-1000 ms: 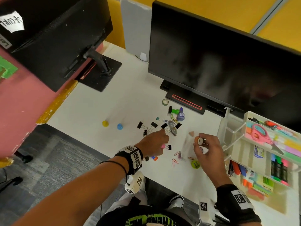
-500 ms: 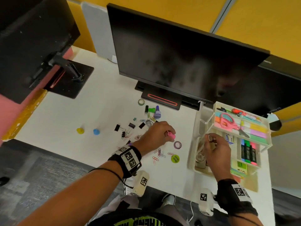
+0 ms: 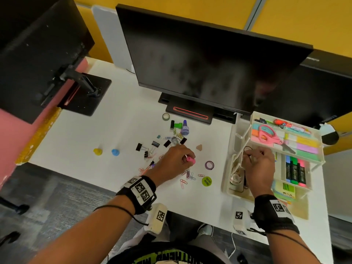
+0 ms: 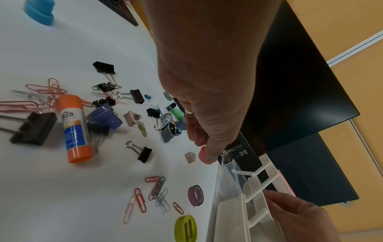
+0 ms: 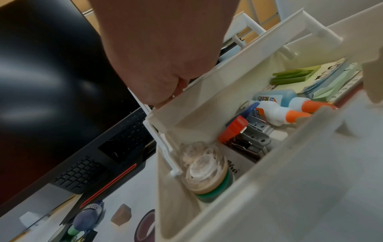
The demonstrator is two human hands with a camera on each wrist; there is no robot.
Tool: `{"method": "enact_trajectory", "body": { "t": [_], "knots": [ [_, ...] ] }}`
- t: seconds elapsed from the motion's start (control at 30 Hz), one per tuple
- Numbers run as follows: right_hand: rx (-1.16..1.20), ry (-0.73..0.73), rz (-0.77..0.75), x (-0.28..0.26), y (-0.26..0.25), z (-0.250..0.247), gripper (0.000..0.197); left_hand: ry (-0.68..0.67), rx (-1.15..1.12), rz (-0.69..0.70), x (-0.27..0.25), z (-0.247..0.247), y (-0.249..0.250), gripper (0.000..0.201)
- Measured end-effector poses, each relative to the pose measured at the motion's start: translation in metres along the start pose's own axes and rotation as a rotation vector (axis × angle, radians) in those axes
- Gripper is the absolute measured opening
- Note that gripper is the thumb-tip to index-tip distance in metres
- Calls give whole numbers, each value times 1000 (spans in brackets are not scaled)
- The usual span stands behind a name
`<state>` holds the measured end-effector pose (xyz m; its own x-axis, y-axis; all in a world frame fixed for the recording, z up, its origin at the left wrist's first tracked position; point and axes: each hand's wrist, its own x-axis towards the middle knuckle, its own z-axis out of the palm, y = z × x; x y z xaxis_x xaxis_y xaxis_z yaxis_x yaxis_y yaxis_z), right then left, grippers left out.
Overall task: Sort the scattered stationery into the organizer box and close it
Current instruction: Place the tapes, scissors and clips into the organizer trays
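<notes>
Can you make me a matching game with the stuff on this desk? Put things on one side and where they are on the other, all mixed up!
Things
1. pink scissors
2. small pink piece
3. purple tape roll
4. glue stick

Places
A. pinched in the left hand
B. lying among the binder clips
C. in the organizer box's top tray
D. on the desk between the two hands

Pairs: 1-C, 2-A, 3-D, 4-B

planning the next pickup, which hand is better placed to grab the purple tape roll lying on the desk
Right, probably. The purple tape roll lies between the hands, but the left hand already pinches a pink piece, while the right hand is at the organizer box beside the roll and seems to hold nothing.
</notes>
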<state>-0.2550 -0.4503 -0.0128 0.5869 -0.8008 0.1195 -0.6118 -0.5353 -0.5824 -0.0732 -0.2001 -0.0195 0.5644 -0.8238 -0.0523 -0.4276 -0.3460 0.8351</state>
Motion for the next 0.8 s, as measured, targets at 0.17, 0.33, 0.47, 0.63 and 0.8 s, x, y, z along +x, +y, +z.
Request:
{"method": "enact_trajectory", "body": {
  "t": [0.17,0.33,0.47,0.63,0.8],
  "knots": [
    [-134,2,-151,6,6,3,14,-50,9,-18,-6,1,1,13],
    [-86,30,-235,-32,-33,2,13,-46,-10,-10,-5,5,0,15],
    [19,-314,-315,-62,-54,36,13,-43,-17,12,-4,9,4,15],
    [-218,-516,-169,-60,-45,83,16,-60,16,29,0,14,7,11],
    [-224,-507,-47,-59,-39,92,15,-60,34,5,2,18,11,12]
  ]
}}
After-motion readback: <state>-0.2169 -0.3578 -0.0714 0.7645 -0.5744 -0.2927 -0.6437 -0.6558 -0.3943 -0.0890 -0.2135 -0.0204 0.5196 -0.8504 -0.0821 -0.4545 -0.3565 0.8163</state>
